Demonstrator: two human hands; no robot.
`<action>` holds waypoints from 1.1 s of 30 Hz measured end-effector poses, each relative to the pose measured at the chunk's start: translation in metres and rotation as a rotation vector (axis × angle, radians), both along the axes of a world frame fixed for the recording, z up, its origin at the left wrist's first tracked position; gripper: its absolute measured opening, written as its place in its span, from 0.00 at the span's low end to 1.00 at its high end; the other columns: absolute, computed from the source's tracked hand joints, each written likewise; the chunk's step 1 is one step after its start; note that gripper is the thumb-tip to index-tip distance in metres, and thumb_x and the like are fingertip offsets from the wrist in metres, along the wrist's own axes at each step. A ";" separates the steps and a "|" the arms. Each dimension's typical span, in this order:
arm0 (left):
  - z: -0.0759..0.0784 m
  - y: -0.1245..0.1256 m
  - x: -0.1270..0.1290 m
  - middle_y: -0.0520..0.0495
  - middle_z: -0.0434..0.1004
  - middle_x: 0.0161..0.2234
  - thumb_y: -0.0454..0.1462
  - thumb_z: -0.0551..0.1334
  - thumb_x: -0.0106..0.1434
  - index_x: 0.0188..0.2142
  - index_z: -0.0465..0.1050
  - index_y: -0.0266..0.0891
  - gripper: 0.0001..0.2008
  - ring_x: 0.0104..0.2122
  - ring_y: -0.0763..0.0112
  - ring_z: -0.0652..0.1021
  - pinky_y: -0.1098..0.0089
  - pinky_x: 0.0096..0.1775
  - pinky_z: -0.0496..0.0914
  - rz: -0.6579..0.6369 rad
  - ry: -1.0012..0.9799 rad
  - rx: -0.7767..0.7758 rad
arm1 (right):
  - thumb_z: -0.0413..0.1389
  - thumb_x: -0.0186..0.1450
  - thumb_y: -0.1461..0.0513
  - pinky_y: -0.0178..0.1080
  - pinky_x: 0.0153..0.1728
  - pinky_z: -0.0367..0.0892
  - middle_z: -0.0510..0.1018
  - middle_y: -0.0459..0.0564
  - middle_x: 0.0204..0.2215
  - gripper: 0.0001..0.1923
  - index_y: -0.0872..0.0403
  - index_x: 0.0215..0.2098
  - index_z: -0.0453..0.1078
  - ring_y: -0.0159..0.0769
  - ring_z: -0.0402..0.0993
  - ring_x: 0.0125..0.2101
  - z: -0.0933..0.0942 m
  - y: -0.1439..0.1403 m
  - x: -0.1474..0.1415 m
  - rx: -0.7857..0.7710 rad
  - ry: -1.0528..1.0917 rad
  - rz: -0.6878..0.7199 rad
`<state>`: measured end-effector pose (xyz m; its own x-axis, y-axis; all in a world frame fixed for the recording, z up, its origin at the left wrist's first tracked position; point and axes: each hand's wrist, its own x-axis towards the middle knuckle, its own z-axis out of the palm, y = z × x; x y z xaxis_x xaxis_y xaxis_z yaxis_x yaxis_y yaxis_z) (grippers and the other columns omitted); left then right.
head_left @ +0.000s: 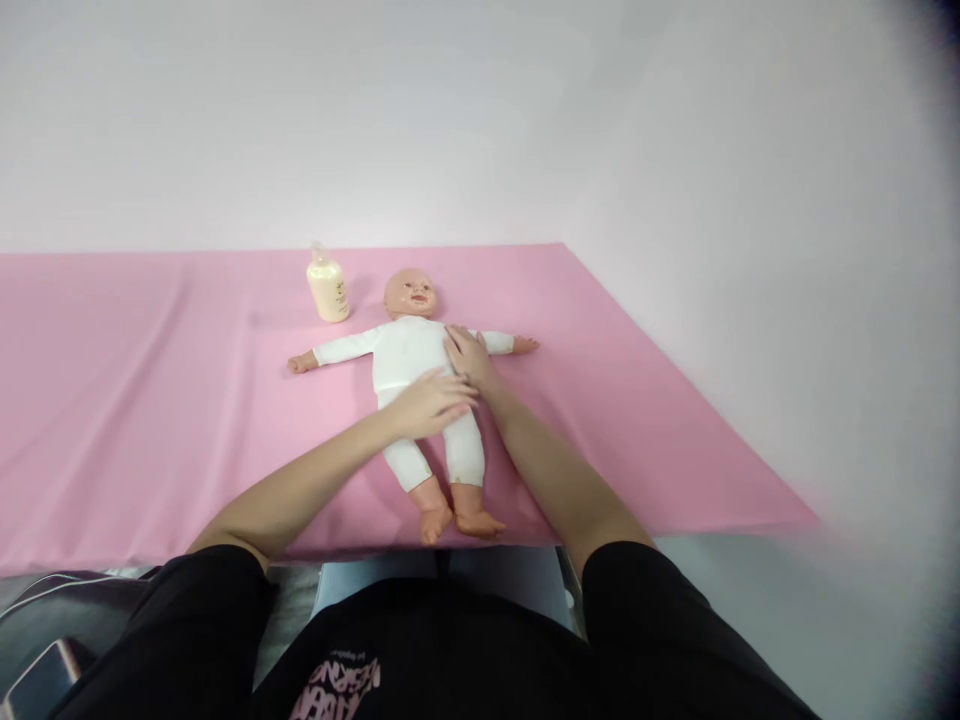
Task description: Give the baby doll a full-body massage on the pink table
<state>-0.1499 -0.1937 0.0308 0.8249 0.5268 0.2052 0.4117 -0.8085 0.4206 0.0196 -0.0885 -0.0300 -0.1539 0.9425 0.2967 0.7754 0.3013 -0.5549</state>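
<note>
A baby doll (409,350) with a white cloth body lies on its back, arms spread and bare feet toward me. My right hand (469,358) rests flat on the side of its chest, near the shoulder on the right, fingers stretched out. Across the doll's lower belly and hips reaches my left hand (435,402), palm down with its fingers extended to the right, close to my right wrist. Whether the left palm presses on the doll or hovers just over it, I cannot tell. Neither hand grips anything.
A pump bottle (328,288) of pale yellow liquid stands left of the doll's head. Pink cloth (615,430) covers the table, which meets white walls behind and at the right. A phone (43,680) lies at the lower left, below table height.
</note>
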 end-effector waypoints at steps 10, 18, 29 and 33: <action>-0.026 0.075 -0.079 0.44 0.53 0.73 0.43 0.43 0.76 0.72 0.55 0.41 0.28 0.73 0.59 0.56 0.54 0.71 0.52 0.736 0.094 -0.005 | 0.40 0.74 0.58 0.57 0.70 0.48 0.72 0.58 0.63 0.27 0.57 0.63 0.68 0.49 0.64 0.65 -0.006 0.010 0.028 0.089 -0.158 -0.118; -0.033 0.088 -0.119 0.32 0.75 0.57 0.40 0.42 0.74 0.59 0.71 0.34 0.25 0.58 0.45 0.72 0.45 0.64 0.56 1.083 0.247 0.226 | 0.37 0.74 0.59 0.61 0.67 0.45 0.80 0.58 0.50 0.25 0.54 0.46 0.77 0.51 0.68 0.55 -0.005 0.010 0.046 0.111 -0.174 -0.281; -0.040 0.098 -0.171 0.28 0.73 0.57 0.38 0.45 0.73 0.51 0.75 0.34 0.22 0.63 0.36 0.65 0.26 0.61 0.48 1.378 0.132 0.211 | 0.37 0.74 0.60 0.70 0.65 0.39 0.73 0.62 0.57 0.24 0.55 0.48 0.74 0.55 0.62 0.61 -0.005 0.013 0.059 0.017 -0.099 -0.460; -0.047 0.102 -0.174 0.26 0.63 0.65 0.41 0.50 0.73 0.51 0.72 0.34 0.18 0.68 0.37 0.59 0.30 0.64 0.49 1.429 -0.207 0.130 | 0.44 0.73 0.56 0.72 0.64 0.42 0.57 0.65 0.69 0.21 0.56 0.55 0.71 0.61 0.49 0.69 -0.010 0.016 0.063 -0.032 0.075 -0.589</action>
